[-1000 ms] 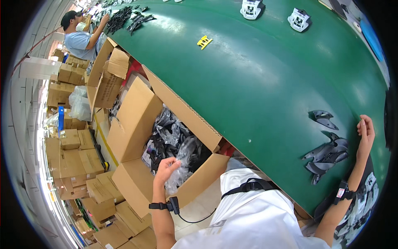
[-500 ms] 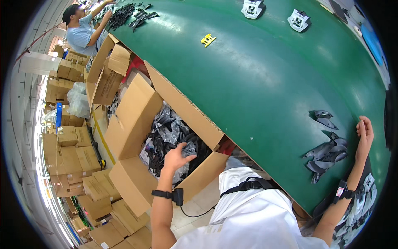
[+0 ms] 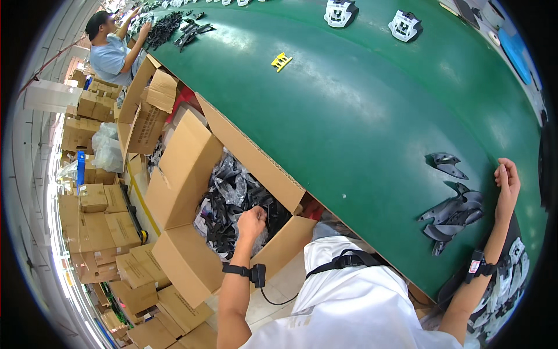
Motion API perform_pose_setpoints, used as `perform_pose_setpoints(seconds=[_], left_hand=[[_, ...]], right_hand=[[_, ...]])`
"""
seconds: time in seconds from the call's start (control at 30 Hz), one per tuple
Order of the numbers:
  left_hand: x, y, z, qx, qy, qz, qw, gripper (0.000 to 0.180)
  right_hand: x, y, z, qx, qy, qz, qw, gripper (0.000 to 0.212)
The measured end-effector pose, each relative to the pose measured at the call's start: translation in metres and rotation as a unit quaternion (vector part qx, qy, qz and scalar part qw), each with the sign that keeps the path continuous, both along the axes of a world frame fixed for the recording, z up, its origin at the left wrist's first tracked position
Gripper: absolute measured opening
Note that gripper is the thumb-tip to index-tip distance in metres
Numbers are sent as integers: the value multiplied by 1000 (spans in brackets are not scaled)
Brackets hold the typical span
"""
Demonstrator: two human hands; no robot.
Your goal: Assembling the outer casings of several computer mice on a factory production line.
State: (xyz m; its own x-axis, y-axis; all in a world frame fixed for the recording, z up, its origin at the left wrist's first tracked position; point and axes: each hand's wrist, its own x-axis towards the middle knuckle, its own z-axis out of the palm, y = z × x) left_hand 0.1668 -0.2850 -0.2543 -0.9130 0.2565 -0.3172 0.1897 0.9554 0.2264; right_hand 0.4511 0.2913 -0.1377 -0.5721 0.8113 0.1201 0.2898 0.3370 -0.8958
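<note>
My left hand (image 3: 252, 223) is down inside an open cardboard box (image 3: 185, 264), among black plastic parts (image 3: 228, 205), some in clear bags. Its fingers are closed together; whatever they pinch is hidden. On the right, my right hand (image 3: 507, 178) rests at the green table (image 3: 349, 128) with its fingers stretched out and nothing in them. Left of that hand lies a loose pile of dark curved plastic pieces (image 3: 456, 212). A separate curved piece (image 3: 447, 164) lies just beyond the pile.
A yellow plastic piece (image 3: 282, 61) and white-and-black parts (image 3: 404, 25) lie farther off on the table. At far left a person in light blue (image 3: 110, 55) works beside black parts (image 3: 164, 30). Grey-white pieces (image 3: 504, 282) sit near my right forearm. Stacked cartons (image 3: 102, 224) stand left.
My left hand has gone from spread fingers to closed ones, moving slightly right within the box. The whole view has shifted a little. My right hand stays by the pile.
</note>
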Motion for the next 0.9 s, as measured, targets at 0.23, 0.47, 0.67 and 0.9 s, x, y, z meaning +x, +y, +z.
perform_pose_setpoints(seconds=[0.23,0.47,0.67,0.9], left_hand=[[11,-18,88,293,-90,96,947,14],[8,-77,70,239,-36,133,961,12],[-11,-77,73,437,74,221,869,6],[-30,-66,87,190,158,60,967,17]], right_hand=[[3,-2,-1,13,-13,-16,1000,20],[3,-1,1,-3,-12,-10,1000,20],[1,-2,1,-1,-5,-13,1000,19],[0,-5,5,12,-8,-10,1000,18]])
